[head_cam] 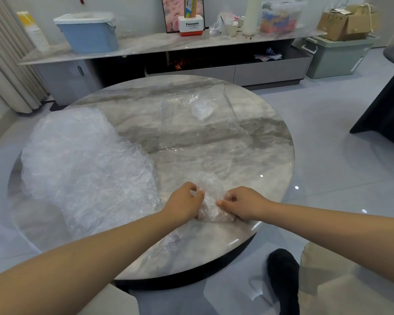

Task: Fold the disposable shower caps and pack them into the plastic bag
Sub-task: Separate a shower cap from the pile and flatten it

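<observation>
A crumpled clear shower cap [212, 201] lies near the front edge of the round marble table [271, 155]. My left hand [184, 204] pinches its left side and my right hand [239, 204] pinches its right side. A big heap of loose clear shower caps [84, 164] covers the left part of the table. Farther back lies a flat clear plastic bag [191, 130] with a white label, and a folded cap [203, 110] shows inside it.
Behind the table stands a long low cabinet [146, 46] with a blue bin [89, 32], boxes and bottles on it. A green storage box [337, 57] sits on the floor at right, beside dark furniture [387, 105]. My black shoe [282, 276] is below the table edge.
</observation>
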`<state>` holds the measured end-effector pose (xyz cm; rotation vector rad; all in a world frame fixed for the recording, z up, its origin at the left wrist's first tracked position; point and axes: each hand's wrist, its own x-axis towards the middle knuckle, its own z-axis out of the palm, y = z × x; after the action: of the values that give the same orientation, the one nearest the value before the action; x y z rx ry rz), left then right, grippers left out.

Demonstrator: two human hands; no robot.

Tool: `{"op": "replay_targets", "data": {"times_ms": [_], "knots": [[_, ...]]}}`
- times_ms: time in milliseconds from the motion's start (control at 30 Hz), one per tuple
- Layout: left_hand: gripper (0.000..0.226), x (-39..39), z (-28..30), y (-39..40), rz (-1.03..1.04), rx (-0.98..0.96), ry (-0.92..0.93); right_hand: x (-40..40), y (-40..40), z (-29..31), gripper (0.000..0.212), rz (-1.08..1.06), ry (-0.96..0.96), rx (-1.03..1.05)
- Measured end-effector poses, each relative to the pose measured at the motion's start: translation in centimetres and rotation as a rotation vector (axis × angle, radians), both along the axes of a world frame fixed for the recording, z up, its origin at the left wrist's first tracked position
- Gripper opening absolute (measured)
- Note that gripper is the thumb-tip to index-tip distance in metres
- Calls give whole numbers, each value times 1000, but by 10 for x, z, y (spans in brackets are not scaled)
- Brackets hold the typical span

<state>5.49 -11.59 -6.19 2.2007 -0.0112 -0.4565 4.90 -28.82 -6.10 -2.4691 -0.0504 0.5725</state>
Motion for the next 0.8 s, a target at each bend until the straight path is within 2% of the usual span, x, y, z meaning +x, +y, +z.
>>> {"op": "replay_targets", "data": {"times_ms": [67, 133, 200, 267, 300, 400, 467, 533, 567, 633, 733, 800], "knots": [[34, -5, 1, -1, -22, 117, -163, 0, 1, 1, 42, -27, 37, -7], [38, -8, -2, 1, -97, 221, -482, 1, 2, 1, 44, -51, 68, -19], [33, -7, -7, 4, -319, 326, -810, 2, 2, 0, 43, -77, 96, -36], [33, -4, -13, 5, -545, 453, -953, 4, 1, -1, 40, -101, 128, -22], [39, -5, -16, 5, -622, 507, -936, 4, 1, -1, 39, -102, 142, -17], [61, -7, -22, 1, -719, 618, -700, 4, 1, 3, 39, -30, 134, -54], [66, -5, -22, 0, -768, 672, -582, 3, 1, 3, 32, 28, 101, -88], [69, -2, -21, -1, -811, 711, -544, -2, -1, 2, 22, 36, 54, -85], [69, 0, -21, -2, -835, 719, -512, -5, -2, 2, 23, 26, 27, -88], [69, 3, -20, -4, -873, 730, -435, -11, -5, 2, 33, 72, -132, -181], [74, 6, -23, -6, -897, 699, -390, -17, -9, 2, 39, 326, -594, -301], [78, 8, -22, -5, -909, 659, -368, -19, -13, 1, 39, 474, -681, -260]]}}
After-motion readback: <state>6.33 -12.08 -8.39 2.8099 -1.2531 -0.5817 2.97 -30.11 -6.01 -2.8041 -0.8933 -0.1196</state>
